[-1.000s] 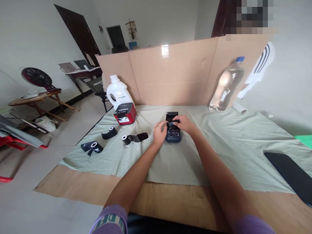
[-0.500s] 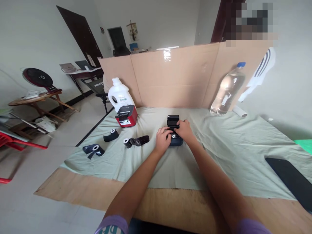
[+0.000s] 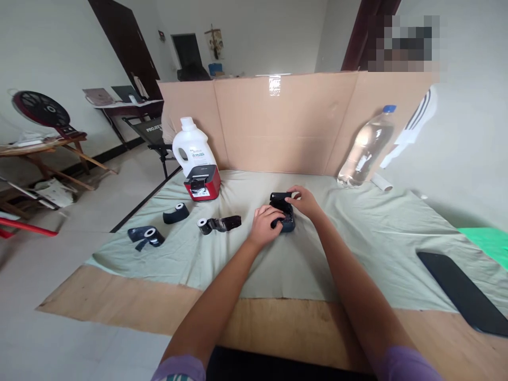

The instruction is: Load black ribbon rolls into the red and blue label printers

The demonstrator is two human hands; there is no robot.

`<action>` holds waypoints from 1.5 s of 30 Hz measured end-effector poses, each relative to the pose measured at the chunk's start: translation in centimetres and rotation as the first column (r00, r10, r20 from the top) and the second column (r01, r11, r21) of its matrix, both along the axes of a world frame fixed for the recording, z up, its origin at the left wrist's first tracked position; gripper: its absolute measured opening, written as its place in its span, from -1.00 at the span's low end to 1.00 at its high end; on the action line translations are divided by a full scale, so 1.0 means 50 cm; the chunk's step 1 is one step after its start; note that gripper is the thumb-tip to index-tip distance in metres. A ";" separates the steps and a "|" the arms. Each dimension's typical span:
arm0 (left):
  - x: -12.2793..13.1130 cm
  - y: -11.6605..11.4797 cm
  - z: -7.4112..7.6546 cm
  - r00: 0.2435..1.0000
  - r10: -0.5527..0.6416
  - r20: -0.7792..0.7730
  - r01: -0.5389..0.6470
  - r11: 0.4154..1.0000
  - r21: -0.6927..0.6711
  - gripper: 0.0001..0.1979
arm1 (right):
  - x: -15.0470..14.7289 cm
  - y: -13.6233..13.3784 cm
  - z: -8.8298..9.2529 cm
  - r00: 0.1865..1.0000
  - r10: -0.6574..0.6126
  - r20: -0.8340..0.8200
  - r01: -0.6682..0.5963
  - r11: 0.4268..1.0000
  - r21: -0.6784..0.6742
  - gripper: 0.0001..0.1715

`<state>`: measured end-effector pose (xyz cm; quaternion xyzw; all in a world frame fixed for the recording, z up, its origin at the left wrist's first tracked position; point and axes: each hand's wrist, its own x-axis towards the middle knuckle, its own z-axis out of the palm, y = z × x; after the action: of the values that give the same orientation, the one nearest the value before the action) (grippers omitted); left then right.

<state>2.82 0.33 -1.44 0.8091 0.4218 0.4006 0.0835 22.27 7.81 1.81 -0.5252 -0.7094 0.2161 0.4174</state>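
A small dark blue printer (image 3: 286, 222) sits on the pale green cloth (image 3: 357, 238) in the middle of the table. My left hand (image 3: 265, 225) grips its left side, fingers curled over the body. My right hand (image 3: 304, 200) rests on the black lid (image 3: 279, 197) at the back, fingers pinched on it. The lid looks partly lowered. Left of the printer lies a paper roll with a dark strip (image 3: 218, 224) trailing from it.
Two more dark rolls (image 3: 175, 212) (image 3: 145, 236) lie at the left. A red printer (image 3: 202, 182) and a white jug (image 3: 192, 146) stand behind them. A water bottle (image 3: 367, 145) leans on the cardboard screen (image 3: 293, 121). A black flat object (image 3: 460, 288) lies at the right.
My right hand has moved onto the black lid and tipped it down toward the printer body. My left hand has shifted to grip the printer's left side. The view has moved slightly.
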 end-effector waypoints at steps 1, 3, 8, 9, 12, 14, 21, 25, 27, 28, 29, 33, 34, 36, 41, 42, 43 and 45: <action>-0.003 -0.004 0.001 1.000 -0.001 -0.016 0.001 1.000 0.016 -0.76 | 0.006 -0.004 0.005 0.999 0.026 0.037 -0.025 0.999 -0.025 -0.73; -0.013 -0.012 0.003 0.998 -0.011 -0.060 0.014 0.998 0.054 -0.76 | 0.016 -0.012 0.011 0.992 0.079 0.103 -0.072 0.995 -0.076 -0.79; -0.042 -0.022 0.010 0.984 -0.045 -0.171 0.063 0.993 0.095 -0.74 | 0.023 -0.024 0.004 0.996 0.047 0.071 -0.034 0.984 -0.175 -0.68; -0.045 -0.023 0.011 0.983 -0.048 -0.177 0.066 0.993 0.097 -0.75 | 0.021 -0.026 0.000 0.999 0.011 0.037 -0.003 0.980 -0.197 -0.61; -0.048 -0.022 0.009 0.986 -0.043 -0.163 0.059 0.994 0.095 -0.76 | 0.009 -0.033 -0.012 0.993 -0.062 -0.103 0.025 0.947 -0.321 -0.42; -0.047 -0.022 0.005 0.988 -0.037 -0.149 0.049 0.995 0.082 -0.75 | -0.003 -0.037 -0.017 0.976 -0.102 -0.191 0.012 0.907 -0.420 -0.39; -0.037 -0.026 -0.004 0.993 -0.002 -0.117 0.009 0.998 0.061 -0.61 | -0.051 -0.053 -0.034 0.936 -0.234 -0.263 0.116 0.910 -0.397 -0.45; -0.033 -0.023 -0.005 0.997 0.032 -0.070 -0.032 0.999 -0.003 -0.49 | -0.055 -0.074 -0.039 0.906 -0.275 -0.322 0.125 0.900 -0.418 -0.40; -0.032 -0.019 -0.008 0.998 0.024 -0.049 -0.025 0.999 -0.032 -0.52 | -0.051 -0.081 -0.038 0.893 -0.288 -0.345 0.107 0.882 -0.459 -0.35; -0.032 -0.017 -0.010 0.999 0.017 -0.038 -0.019 0.999 -0.044 -0.55 | -0.049 -0.083 -0.036 0.888 -0.294 -0.354 0.100 0.874 -0.475 -0.34; -0.032 -0.015 -0.012 1.000 0.011 -0.027 -0.012 0.999 -0.052 -0.58 | -0.048 -0.083 -0.034 0.882 -0.302 -0.362 0.097 0.868 -0.487 -0.34; -0.032 -0.010 -0.019 1.000 0.001 0.010 -0.001 0.998 -0.062 -0.65 | -0.045 -0.077 -0.031 0.858 -0.335 -0.389 0.100 0.853 -0.513 -0.49; -0.032 -0.010 -0.020 1.000 0.007 0.021 -0.006 0.997 -0.074 -0.65 | -0.045 -0.076 -0.032 0.853 -0.340 -0.396 0.099 0.850 -0.517 -0.53; -0.031 -0.009 -0.019 0.999 0.020 0.027 -0.016 0.991 -0.133 -0.60 | -0.043 -0.073 -0.035 0.845 -0.342 -0.412 0.090 0.849 -0.521 -0.59; -0.033 -0.001 -0.022 0.997 -0.013 -0.073 -0.009 0.957 -0.290 -0.10 | -0.043 -0.076 -0.045 0.833 -0.323 -0.449 0.063 0.862 -0.503 -0.58; -0.034 0.000 -0.023 0.997 -0.020 -0.077 -0.003 0.956 -0.292 -0.04 | -0.045 -0.080 -0.046 0.834 -0.317 -0.452 0.059 0.866 -0.497 -0.56; -0.035 0.001 -0.023 0.997 -0.026 -0.069 0.005 0.957 -0.291 0.00 | -0.048 -0.084 -0.048 0.834 -0.309 -0.456 0.054 0.870 -0.491 -0.55; -0.036 0.000 -0.021 0.998 -0.035 -0.048 0.020 0.957 -0.290 0.01 | -0.056 -0.095 -0.050 0.834 -0.291 -0.469 0.043 0.881 -0.471 -0.52</action>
<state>0.99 0.35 -2.52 0.8043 0.4666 0.3120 0.1952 19.46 3.07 -0.67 -0.5877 -0.4496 0.4679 0.4832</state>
